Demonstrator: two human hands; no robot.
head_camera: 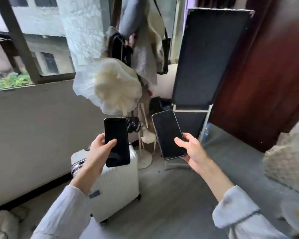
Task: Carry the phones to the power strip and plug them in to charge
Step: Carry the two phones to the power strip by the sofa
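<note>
Mid-frame, both hands up, one phone each. Our left hand [100,149] grips the left phone [116,142] from its left edge, thumb laid across the dark screen, fingers wrapped behind. Our right hand [192,149] holds the right phone [168,134] the mirror way: thumb on the glass near the lower right edge, fingers curled under the back. Both screens are dark and face up toward us, tilted slightly outward from each other; the two phones sit apart, not touching. We judge this a carrying grip: one phone per hand keeps the glass from knocking together, and a thumb on top pins each one against a slip while we walk.

No power strip or charging cable shows anywhere in frame, so we take the carry as underway and the plugging-in as not yet begun. A free hand will be needed at the strip; one phone will likely have to be set down first.

Surroundings: white ribbed suitcase [119,185] standing on the grey floor [171,195] below the left phone. Coat stand [138,54] at centre top, loaded with clothes, bags and a cream hat [110,85]. Dark upright panel [209,56] on a pale frame to the right of it, dark red door [269,69] beyond. Window [24,40] at upper left.
</note>
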